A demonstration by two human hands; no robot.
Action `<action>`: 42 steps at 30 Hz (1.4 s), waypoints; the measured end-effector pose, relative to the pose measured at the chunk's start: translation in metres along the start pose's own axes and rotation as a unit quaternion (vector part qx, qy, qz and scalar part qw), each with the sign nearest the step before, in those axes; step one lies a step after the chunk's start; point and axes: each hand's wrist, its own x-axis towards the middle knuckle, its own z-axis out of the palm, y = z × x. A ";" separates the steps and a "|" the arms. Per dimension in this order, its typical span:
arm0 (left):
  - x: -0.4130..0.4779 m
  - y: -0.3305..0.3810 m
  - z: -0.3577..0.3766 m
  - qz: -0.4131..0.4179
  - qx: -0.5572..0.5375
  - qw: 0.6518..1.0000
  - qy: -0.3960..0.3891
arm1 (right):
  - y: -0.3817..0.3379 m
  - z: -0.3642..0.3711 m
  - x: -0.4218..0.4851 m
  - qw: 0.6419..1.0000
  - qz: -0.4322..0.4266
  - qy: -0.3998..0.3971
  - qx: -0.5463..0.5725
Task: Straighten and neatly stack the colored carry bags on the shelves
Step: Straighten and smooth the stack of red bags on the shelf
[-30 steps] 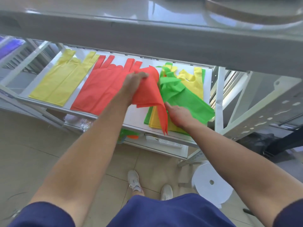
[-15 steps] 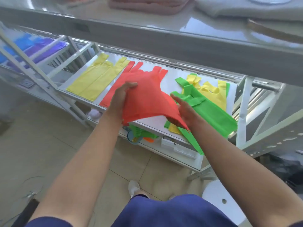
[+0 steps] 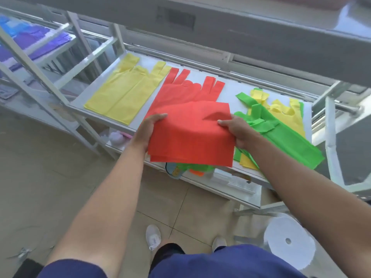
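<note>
I hold a red carry bag spread flat above the front edge of the white shelf. My left hand grips its left edge and my right hand grips its right edge. Behind it lies a flat stack of red bags with handles pointing away. A neat stack of yellow bags lies at the shelf's left. On the right sits a rumpled heap of green bags over yellow bags.
A grey counter edge overhangs the shelf. Purple and blue bags lie on a rack at far left. A lower shelf holds small items. A white stool stands on the tiled floor at the right, near my feet.
The red bag has gone from hanging crumpled in my left hand to being held flat by both hands. My right hand left the green heap and took the bag's right edge.
</note>
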 end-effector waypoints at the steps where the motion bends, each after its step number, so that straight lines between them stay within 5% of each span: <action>1: 0.015 0.013 -0.007 0.010 0.003 1.000 -0.028 | -0.010 0.007 0.007 1.000 -0.005 0.019 -0.009; 9: 0.116 0.130 -0.021 0.131 0.036 0.978 -0.160 | -0.083 0.034 0.068 0.975 -0.150 0.166 0.003; 13: 0.163 0.124 -0.018 0.119 0.127 0.981 -0.089 | -0.059 0.025 0.107 0.959 -0.124 0.254 0.004; 20: 0.239 0.025 -0.039 0.083 0.327 0.939 0.065 | 0.034 0.026 0.163 0.965 0.006 0.251 -0.078; 26: 0.241 -0.021 -0.057 0.062 0.385 0.913 0.117 | 0.066 0.025 0.174 0.949 0.008 0.265 -0.170; 32: 0.220 -0.008 -0.052 0.136 0.457 0.870 0.128 | 0.055 0.031 0.152 0.933 0.008 0.254 -0.253; 36: 0.198 0.001 -0.041 0.181 0.588 0.773 0.156 | 0.047 0.028 0.116 0.903 -0.026 0.260 -0.342; 42: 0.151 -0.005 0.003 0.220 0.584 0.780 0.049 | 0.038 0.016 0.033 0.867 -0.134 0.294 -0.379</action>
